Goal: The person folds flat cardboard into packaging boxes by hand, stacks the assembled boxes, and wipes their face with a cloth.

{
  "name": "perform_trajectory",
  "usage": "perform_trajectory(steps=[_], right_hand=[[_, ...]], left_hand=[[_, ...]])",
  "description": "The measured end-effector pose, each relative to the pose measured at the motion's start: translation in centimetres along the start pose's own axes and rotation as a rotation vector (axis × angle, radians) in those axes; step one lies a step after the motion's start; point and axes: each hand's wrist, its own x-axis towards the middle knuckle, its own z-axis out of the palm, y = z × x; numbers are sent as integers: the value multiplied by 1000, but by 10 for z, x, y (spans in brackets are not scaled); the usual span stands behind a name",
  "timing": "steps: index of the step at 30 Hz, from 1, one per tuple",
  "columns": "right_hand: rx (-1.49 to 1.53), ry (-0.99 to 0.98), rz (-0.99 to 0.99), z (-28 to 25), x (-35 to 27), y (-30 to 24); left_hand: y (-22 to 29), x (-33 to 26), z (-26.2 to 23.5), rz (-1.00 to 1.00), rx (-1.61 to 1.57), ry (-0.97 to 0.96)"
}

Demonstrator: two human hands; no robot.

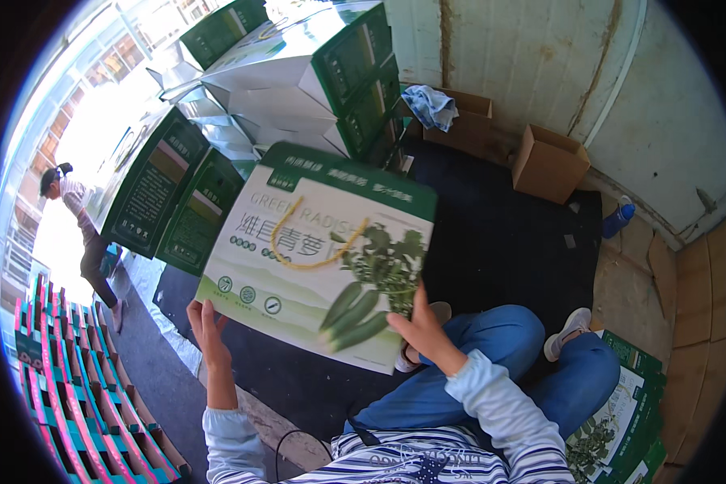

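Observation:
A green and white gift carton (298, 214) is held up in front of me, tilted, with a yellow cord handle (315, 264) on its face and a picture of green radishes with leaves. My left hand (210, 332) grips its lower left corner, thumb at the front edge. At the lower right edge, my right hand (421, 327) has its thumb on the printed face, the other fingers mostly hidden behind. Just beyond the carton stand stacked cartons of the same green and white kind (355, 77), with more (149, 189) to the left.
Open brown boxes (547, 165) stand by the far wall, one with a blue cloth (430, 106) on it. A blue bottle (619, 218) is at the right. Flat printed cartons (621, 403) lie beside my legs. Pink and teal stacks (81, 387) fill the lower left; a person (85, 218) walks behind.

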Motion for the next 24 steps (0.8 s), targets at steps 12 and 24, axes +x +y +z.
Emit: perform_trajectory(steps=[12,24], right_hand=[[81,-79,-590,34,29,-198],[-326,-286,-433,200,176,-324]], left_hand=[[220,71,-103,807,144,503],[258,213,-151,750,230,131]])
